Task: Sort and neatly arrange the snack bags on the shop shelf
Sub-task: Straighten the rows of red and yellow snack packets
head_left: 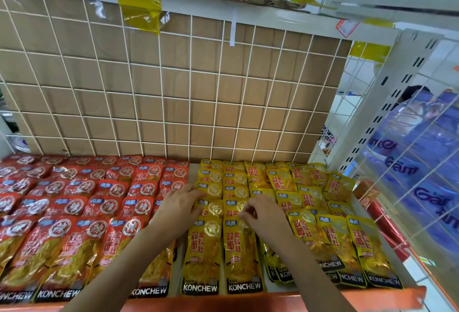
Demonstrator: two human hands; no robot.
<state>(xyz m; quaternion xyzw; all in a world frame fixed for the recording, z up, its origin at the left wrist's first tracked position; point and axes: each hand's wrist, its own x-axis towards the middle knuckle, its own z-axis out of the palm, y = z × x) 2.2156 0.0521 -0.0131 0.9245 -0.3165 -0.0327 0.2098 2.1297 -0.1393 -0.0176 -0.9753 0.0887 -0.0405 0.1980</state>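
Red snack bags (74, 202) lie in overlapping rows over the left half of the shelf. Yellow snack bags (293, 202) fill the right half in columns running back to the wire grid. My left hand (180, 203) rests with fingers spread on the leftmost yellow column, touching a bag (211, 208) near the gap between the colours. My right hand (260, 212) has curled fingertips on the top edge of a yellow bag (238, 249) in the second column; whether it pinches the bag is unclear. Both forearms cross the front row.
An orange shelf lip (273, 299) runs along the front. A white wire grid backed by cardboard (173, 93) closes the back. A wire side panel (409, 175) on the right separates blue packs (422, 162). Another shelf (385, 1) hangs above.
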